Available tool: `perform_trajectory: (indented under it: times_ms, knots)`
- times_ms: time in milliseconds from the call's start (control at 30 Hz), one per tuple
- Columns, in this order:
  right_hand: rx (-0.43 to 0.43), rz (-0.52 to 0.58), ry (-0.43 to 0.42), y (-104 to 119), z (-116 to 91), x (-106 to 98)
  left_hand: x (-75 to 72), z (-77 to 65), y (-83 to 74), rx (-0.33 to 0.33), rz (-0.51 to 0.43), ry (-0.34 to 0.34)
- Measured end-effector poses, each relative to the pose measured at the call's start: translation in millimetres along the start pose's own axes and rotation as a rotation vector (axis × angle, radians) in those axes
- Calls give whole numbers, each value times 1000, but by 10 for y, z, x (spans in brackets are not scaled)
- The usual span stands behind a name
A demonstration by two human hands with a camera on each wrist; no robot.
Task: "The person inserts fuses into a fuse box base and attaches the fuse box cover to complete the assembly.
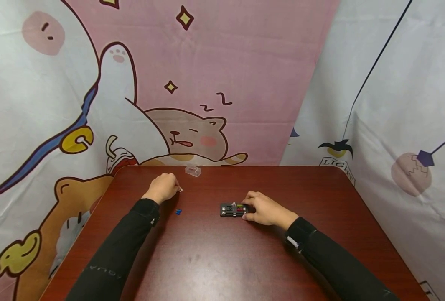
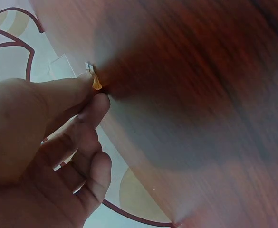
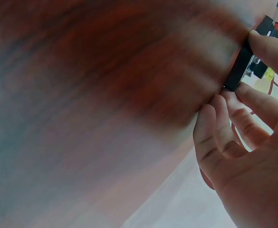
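Observation:
My left hand [image 1: 164, 187] is over the left part of the table, pinching a small amber blade fuse [image 2: 97, 83] between thumb and index finger. The fuse's metal end [image 2: 89, 67] sticks out past the fingertips. My right hand [image 1: 265, 208] grips the right end of a black fuse block [image 1: 227, 210], thumb on the near side and fingers on the far side. Metal terminals and small red and yellow-green pieces show on top of the block. In the right wrist view, the block [image 3: 239, 66] is seen edge-on between thumb and fingers.
Small blue pieces [image 1: 179, 212] lie on the brown table [image 1: 203, 255], just right of my left forearm. A clear plastic box [image 1: 193, 171] stands near the table's back edge. Behind the table hangs a printed cartoon cloth [image 1: 252, 83].

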State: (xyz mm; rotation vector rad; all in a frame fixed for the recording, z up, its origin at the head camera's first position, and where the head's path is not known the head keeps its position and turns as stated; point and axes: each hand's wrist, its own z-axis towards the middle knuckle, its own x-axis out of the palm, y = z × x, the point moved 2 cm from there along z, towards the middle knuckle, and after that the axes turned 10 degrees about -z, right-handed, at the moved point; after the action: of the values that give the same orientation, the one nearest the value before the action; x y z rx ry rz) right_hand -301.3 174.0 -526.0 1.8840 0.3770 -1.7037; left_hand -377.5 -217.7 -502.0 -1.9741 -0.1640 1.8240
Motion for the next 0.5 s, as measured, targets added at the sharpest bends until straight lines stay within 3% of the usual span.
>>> perform_trajectory:
  times_ms: [267, 500]
  knots:
    - [0, 0, 5, 12, -4, -12, 30, 26, -27, 28, 73, 0]
    - [7, -5, 8, 20, 0, -28, 48, 32, -30, 38, 80, 7]
